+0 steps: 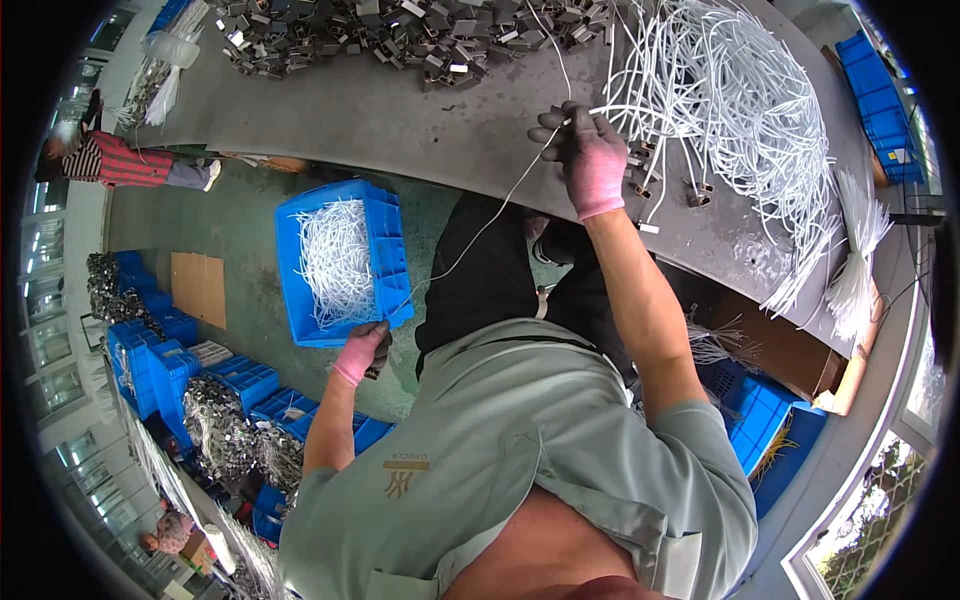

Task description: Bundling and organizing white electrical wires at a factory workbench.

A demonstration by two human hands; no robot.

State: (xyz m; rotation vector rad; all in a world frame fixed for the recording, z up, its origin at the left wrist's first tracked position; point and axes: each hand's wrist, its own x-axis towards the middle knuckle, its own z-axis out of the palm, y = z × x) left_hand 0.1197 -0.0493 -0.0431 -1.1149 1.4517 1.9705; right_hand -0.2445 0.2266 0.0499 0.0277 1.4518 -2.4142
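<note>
Fingers of the right hand [594, 168] pinched a white cable [613, 108] at the heap's edge

Thumb and forefinger met on the cable, while the other grey-tipped fingers pointed left over the tabletop. A thin white cord [503, 207] ran from the top edge past these fingertips, then sagged across the person's lap toward the left hand [363, 351]. Those fingers were bent at the near right corner of a blue crate [391, 245]; whether they gripped the cord or anything else could not be told. Both hands wore pink gloves with grey fingers.

Just right of the right hand, small dark metal clips [698, 193] lay among loose cable ends. Beyond them a tangled heap of white cables [735, 110] covered the right part of the grey table [440, 120], and a pile of dark metal pieces [400, 35] lay along its far side. The crate stood left of the person's legs, holding many short white lengths [335, 260].

Farther out, a flat cardboard sheet [198, 289] lay on the green floor [240, 220], near more blue crates [170, 375]. A co-worker in a checked red garment [132, 163] was at the upper left.
</note>
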